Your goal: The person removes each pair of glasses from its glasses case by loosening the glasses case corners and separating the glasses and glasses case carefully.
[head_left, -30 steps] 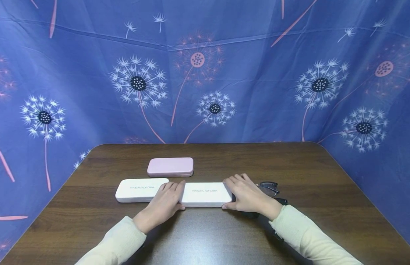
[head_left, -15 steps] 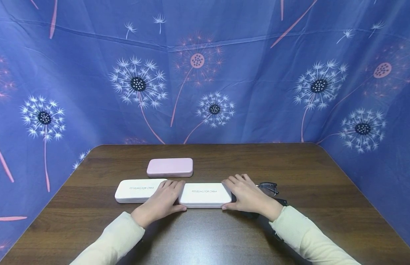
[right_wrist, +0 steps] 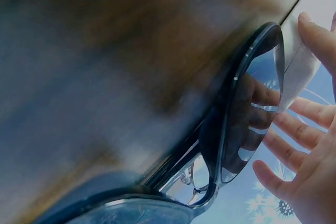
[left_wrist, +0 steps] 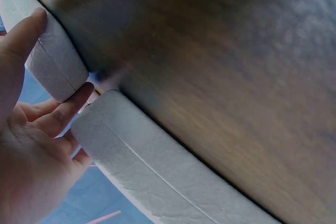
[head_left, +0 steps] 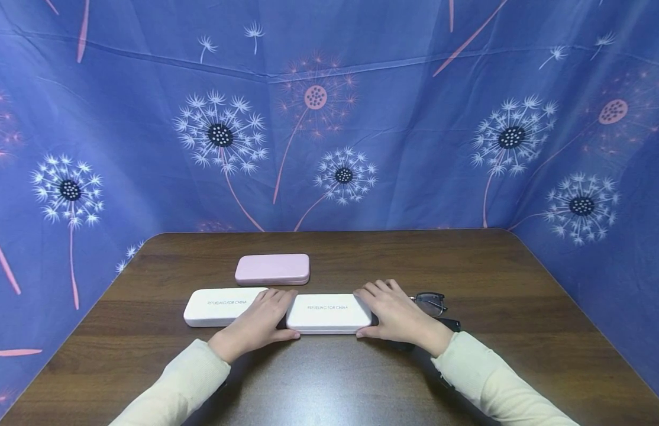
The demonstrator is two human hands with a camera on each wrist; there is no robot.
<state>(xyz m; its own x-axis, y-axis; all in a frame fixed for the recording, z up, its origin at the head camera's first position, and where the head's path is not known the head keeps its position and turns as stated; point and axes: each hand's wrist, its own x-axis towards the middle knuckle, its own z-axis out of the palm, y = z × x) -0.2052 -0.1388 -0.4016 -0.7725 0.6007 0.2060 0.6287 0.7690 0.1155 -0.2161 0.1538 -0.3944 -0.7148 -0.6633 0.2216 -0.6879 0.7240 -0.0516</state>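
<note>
A white glasses case [head_left: 329, 319] with grey lettering lies on the table, a hand at each end. My left hand [head_left: 257, 322] holds its left end. In the left wrist view the thumb [left_wrist: 30, 32] presses its front side and the fingers reach round behind. My right hand [head_left: 396, 313] holds the right end, thumb in front and fingers at the back. A second white glasses case [head_left: 217, 313] lies to the left, its right end partly covered by my left hand. Dark-lensed sunglasses [right_wrist: 252, 114] stand beside my right hand, mostly hidden under that arm in the head view.
Behind the white cases lies a pink glasses case [head_left: 273, 269]. Clear-lensed glasses [head_left: 430, 303] rest beyond my right wrist. The brown wooden table [head_left: 521, 296] ends at a blue dandelion-print cloth [head_left: 414, 148] hanging at the back.
My left hand has shifted slightly left and toward the front, its thumb now stretched straighter at the case's front edge. The right hand stays at its end; the cases keep their places.
</note>
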